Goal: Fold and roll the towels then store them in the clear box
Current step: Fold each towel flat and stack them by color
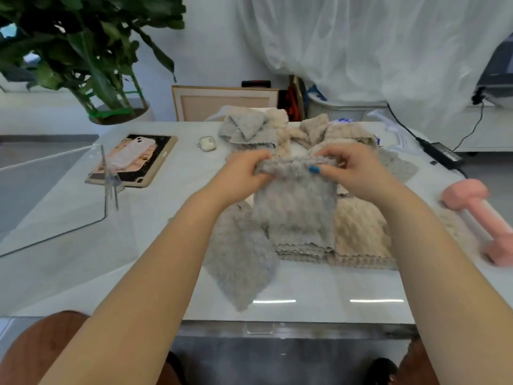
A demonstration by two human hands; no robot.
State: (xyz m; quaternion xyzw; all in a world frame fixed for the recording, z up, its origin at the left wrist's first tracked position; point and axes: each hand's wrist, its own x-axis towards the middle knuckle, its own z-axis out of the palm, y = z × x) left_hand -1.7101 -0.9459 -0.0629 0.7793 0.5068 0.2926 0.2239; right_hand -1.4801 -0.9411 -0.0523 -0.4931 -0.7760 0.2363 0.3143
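Corners of grey towel's far edge sit pinched in left hand and right hand, open table leftward.

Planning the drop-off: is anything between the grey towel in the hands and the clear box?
Nothing visible does: only bare table separates the grey towel from the clear box. The tablet lies farther back.

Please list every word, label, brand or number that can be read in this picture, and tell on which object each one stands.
None can be read.
Phone case on the tablet: dark marks, too blurred to read.
White packaging beyond the beige towels: blue print, too small and blurred.
Grey towel held by the left hand and right hand: no label shows.
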